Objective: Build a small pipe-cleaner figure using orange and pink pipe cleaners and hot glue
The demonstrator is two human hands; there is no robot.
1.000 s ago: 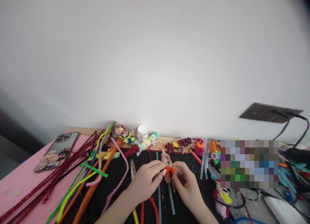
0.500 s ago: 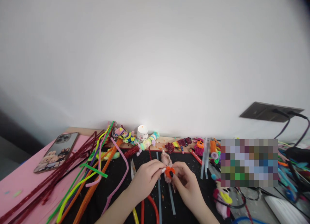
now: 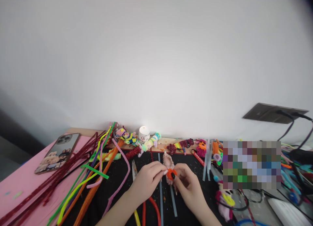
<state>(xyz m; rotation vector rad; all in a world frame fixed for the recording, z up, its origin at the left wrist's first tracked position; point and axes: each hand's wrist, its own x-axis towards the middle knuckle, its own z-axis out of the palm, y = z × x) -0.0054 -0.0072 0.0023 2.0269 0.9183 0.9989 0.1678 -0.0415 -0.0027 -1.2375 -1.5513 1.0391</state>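
Observation:
Between my two hands is a small pipe-cleaner doll (image 3: 168,160) with a pale pink fuzzy body and a bright orange patch (image 3: 170,173) that carries a black oval. My left hand (image 3: 149,178) pinches the orange patch's left side with thumb and forefinger. On the other side my right hand (image 3: 188,183) grips the doll, thumb by the black oval; its other fingers curl behind and are partly hidden. Scissors (image 3: 134,170) with red and yellow handles lie under my left forearm. Translucent glue sticks (image 3: 174,203) rest on the black mat just below the doll.
Loose pipe cleaners (image 3: 83,183) spread over the left side beside a phone (image 3: 57,154) on a pink surface. Finished fuzzy figures (image 3: 181,146) and a white paper cup (image 3: 144,134) line the wall. At right are black cables (image 3: 292,138), a wall socket (image 3: 264,112) and a blurred-out patch.

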